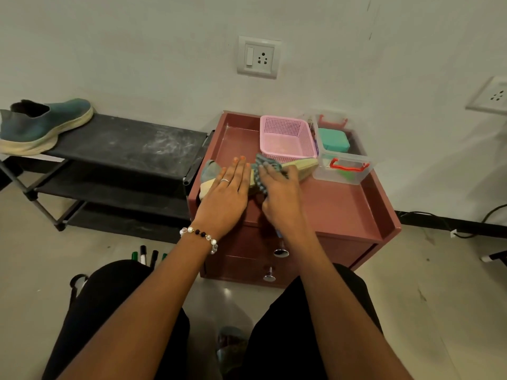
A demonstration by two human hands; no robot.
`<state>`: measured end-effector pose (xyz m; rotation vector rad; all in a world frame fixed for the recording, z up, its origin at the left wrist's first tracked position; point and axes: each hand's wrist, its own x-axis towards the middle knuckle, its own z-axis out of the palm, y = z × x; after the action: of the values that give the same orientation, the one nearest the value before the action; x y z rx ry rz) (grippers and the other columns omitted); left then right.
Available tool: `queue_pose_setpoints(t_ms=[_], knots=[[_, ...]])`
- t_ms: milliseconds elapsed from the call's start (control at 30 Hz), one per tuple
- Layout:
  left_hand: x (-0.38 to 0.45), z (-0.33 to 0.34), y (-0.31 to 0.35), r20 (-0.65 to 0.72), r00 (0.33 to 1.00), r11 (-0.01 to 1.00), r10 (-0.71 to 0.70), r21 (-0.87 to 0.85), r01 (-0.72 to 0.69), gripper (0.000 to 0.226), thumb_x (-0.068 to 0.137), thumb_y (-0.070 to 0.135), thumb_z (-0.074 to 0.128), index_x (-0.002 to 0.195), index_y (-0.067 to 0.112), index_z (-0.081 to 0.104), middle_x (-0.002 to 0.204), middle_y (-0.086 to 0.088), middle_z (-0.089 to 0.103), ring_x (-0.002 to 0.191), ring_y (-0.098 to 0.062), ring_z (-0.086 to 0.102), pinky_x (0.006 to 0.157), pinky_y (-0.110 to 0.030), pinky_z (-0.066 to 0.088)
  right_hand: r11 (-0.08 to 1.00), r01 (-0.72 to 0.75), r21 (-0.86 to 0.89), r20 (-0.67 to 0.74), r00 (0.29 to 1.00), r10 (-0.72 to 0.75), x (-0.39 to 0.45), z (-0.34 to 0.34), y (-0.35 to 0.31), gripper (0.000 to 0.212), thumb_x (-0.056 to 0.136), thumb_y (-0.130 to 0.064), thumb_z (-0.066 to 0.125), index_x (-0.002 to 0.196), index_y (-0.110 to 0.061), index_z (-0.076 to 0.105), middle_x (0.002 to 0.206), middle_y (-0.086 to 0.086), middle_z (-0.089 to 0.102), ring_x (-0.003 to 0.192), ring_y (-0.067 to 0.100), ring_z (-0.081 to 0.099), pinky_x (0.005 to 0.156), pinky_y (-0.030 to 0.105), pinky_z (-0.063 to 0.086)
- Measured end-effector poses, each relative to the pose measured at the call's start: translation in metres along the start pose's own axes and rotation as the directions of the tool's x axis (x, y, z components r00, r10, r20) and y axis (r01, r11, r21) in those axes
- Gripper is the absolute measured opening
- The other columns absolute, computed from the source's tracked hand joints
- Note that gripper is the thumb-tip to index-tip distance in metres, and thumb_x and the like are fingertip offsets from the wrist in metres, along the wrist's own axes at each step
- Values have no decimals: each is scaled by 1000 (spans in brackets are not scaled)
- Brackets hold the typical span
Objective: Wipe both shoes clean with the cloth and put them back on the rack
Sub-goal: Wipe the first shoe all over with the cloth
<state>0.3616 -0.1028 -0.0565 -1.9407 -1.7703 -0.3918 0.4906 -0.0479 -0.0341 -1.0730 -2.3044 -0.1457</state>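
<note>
In the head view, both hands hid most of the shoe [299, 166] lying on its side along the cabinet top's [337, 204] front-left part, toe toward the clear box [343, 167], sole facing the pink basket [286, 138]. The left hand [227, 193] pressed it with straight, closed fingers; the right hand [279, 193] held the checked cloth [264, 171] against it, fingers curled. The other shoe [41, 124] stood at the rack's [131, 141] left end, toe pointing right.

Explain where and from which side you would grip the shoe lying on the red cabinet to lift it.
Grip the shoe across its middle from above: it lies on its side, sole toward the pink basket, with the left hand already flat on it.
</note>
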Motion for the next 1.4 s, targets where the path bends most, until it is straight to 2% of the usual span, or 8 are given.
queue_pose_setpoints(t_ms=[133,333,467,667,833,1000,1200,1400], knots=[[-4,-2,1,29,1000,1000,8,-28,-7,60,87,6,15,143,-12,30,148,-30,31,140,-38,31,113,-47,31,999,50,-12,65,997,-50,2,-10,21,61,60,11,66,118,-9,66,118,5,68,93,35,53,78,35,50],[-10,-6,6,54,999,993,-3,-119,10,56,87,3,27,141,-10,35,145,-28,39,136,-38,38,110,-49,35,900,-434,-40,25,900,435,2,-26,51,49,83,3,55,130,-12,57,124,9,61,119,29,42,95,37,44],[-5,-15,8,126,991,974,-45,-213,71,79,70,-9,62,142,-12,29,143,-29,40,134,-39,41,112,-46,32,929,-366,-46,37,929,368,-3,-24,33,49,83,4,54,132,-3,52,133,12,56,124,30,40,101,39,42],[0,-18,-2,178,969,847,-169,-477,235,108,73,-16,57,143,6,-22,150,-13,38,123,-30,49,99,-26,40,998,-17,63,134,991,8,-10,-12,-11,60,53,8,71,112,-3,68,118,12,67,104,37,59,80,47,53],[1,-18,-9,201,961,806,-188,-528,268,107,86,-7,58,132,22,-34,154,-4,33,127,-23,46,93,-17,37,953,-304,-13,93,948,304,7,-26,29,53,82,1,54,129,-22,59,131,-6,59,125,23,40,95,37,31],[0,-13,-6,209,964,864,-165,-440,244,98,85,-3,60,151,15,-10,160,-8,14,141,-24,27,113,-31,30,900,-416,-127,46,904,425,9,-22,23,49,84,-1,51,132,-13,53,138,3,53,133,24,35,99,39,30],[0,-14,0,188,973,960,-135,-220,175,94,81,-7,54,153,15,-2,160,-13,-8,148,-29,-9,117,-35,0,985,-137,-102,179,972,154,2,-15,-16,55,85,-3,54,138,-10,46,148,3,41,142,22,26,104,42,27],[-1,-15,2,182,971,964,-157,-185,190,82,87,1,54,151,0,4,159,-17,7,148,-29,6,113,-30,-2,947,-316,-52,127,939,320,16,-27,31,55,82,1,54,132,-22,55,138,-6,53,133,21,37,100,38,30]])
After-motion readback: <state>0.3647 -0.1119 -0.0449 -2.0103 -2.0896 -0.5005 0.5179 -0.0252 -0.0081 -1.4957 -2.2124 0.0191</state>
